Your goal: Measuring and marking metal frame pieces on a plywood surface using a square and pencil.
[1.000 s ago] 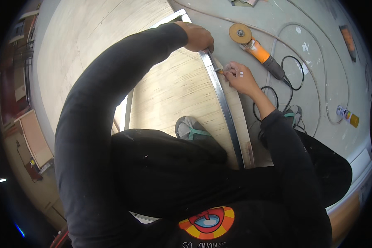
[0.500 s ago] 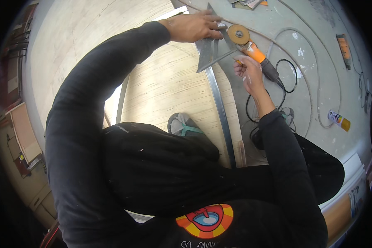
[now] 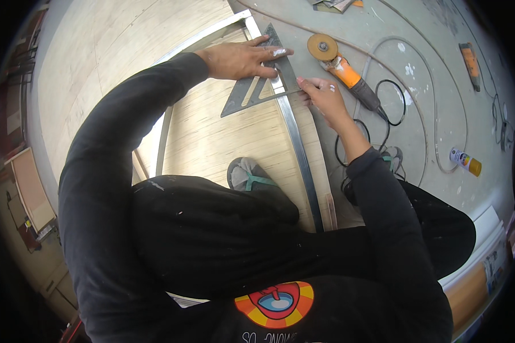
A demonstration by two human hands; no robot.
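Note:
My left hand [image 3: 240,58] lies flat on a grey triangular metal square [image 3: 257,88], pressing it against a long steel bar [image 3: 294,137] that runs across a plywood sheet [image 3: 223,131]. My right hand [image 3: 323,94] rests at the square's right corner, fingertips pinched on the bar's edge; whether a small marking tool is in them cannot be made out. The bar is one side of a rectangular metal frame [image 3: 163,137] lying on the plywood.
An orange angle grinder [image 3: 340,66] with a tan disc lies just right of my hands, its black cable [image 3: 392,106] looping over the grey floor. A yellow spray can [image 3: 465,160] lies farther right. My sandalled foot [image 3: 249,174] rests on the plywood.
The triangular square has been brought onto the bar and laid flat. My left hand has shifted onto it, and my right hand has come in to its right corner.

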